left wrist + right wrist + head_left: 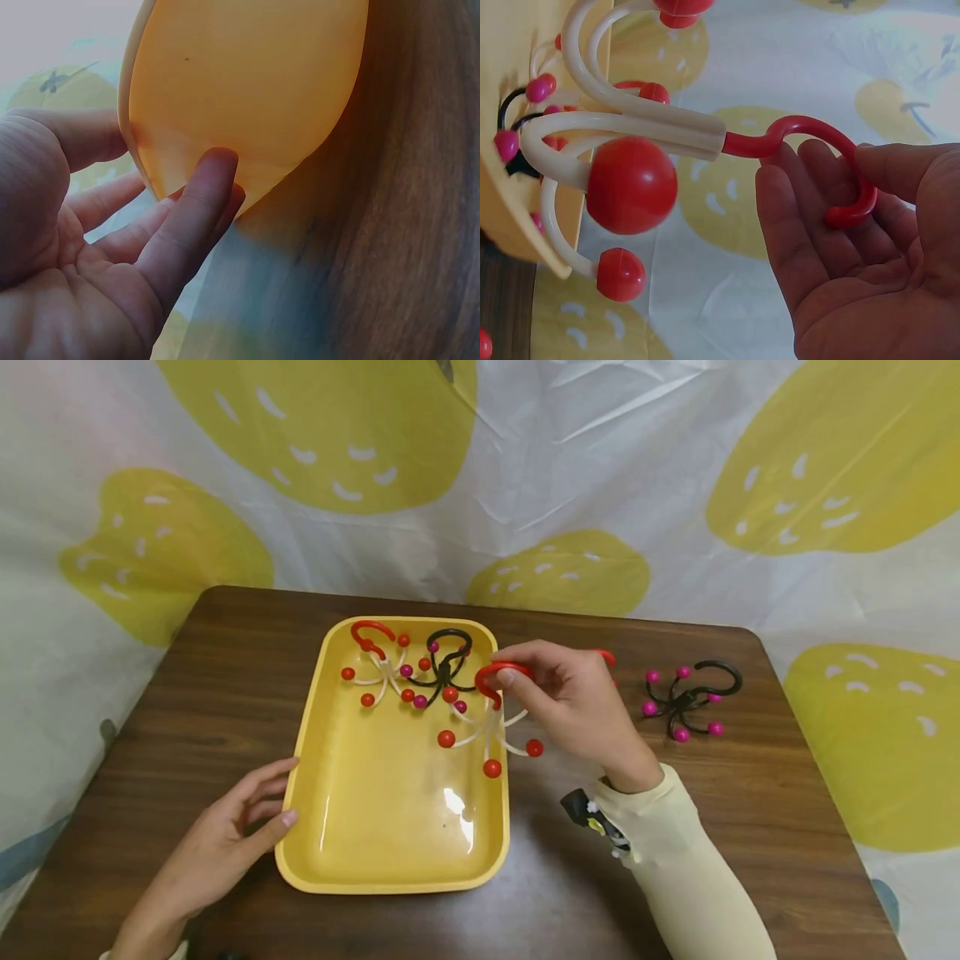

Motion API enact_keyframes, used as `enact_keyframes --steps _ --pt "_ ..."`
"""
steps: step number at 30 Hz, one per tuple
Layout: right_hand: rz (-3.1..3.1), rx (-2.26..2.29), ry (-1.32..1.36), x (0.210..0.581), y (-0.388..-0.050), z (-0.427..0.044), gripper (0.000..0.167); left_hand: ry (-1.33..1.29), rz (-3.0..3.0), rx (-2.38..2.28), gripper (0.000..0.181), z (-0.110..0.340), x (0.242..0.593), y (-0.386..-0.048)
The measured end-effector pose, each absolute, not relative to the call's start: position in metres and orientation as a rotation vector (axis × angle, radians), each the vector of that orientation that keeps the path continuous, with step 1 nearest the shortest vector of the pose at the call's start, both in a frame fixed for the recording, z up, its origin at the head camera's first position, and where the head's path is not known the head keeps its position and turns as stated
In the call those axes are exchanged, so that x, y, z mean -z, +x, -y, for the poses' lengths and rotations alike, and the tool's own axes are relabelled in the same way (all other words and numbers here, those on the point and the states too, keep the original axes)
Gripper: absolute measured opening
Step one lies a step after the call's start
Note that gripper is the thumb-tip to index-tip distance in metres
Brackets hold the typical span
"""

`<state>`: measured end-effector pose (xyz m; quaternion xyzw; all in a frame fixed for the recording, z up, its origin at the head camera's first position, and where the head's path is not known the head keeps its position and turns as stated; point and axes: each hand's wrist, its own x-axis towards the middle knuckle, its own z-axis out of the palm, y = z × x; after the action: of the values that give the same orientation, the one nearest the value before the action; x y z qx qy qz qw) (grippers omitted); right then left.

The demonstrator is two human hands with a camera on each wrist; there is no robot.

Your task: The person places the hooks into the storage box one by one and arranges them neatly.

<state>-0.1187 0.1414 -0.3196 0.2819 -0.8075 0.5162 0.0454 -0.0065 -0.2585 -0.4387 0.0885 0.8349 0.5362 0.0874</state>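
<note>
My right hand (573, 702) pinches the red hook of a white claw hanger (667, 127) with red ball tips. The hanger hangs over the right side of a yellow tray (390, 888), its arms pointing down. Inside the tray, at the back, lie another white claw hanger (386, 667) with a red hook and a black claw hanger (444, 673) with magenta balls. With fairly straight fingers, my left hand (217, 839) touches the tray's left wall from outside; in the left wrist view, fingertips (217, 165) rest against that wall.
On the brown wooden table (750, 860), right of the tray, lies a black claw hanger (682, 702) with magenta balls. Part of another red hook (607, 657) shows behind my right hand. A white cloth with yellow fruit shapes (562, 572) hangs behind the table.
</note>
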Motion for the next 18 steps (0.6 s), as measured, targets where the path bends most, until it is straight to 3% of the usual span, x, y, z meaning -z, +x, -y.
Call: enact_keyframes --steps 18 --pt "2.383 -1.614 1.095 0.331 -0.136 -0.08 0.018 0.237 -2.486 -1.589 0.062 0.259 0.438 -0.006"
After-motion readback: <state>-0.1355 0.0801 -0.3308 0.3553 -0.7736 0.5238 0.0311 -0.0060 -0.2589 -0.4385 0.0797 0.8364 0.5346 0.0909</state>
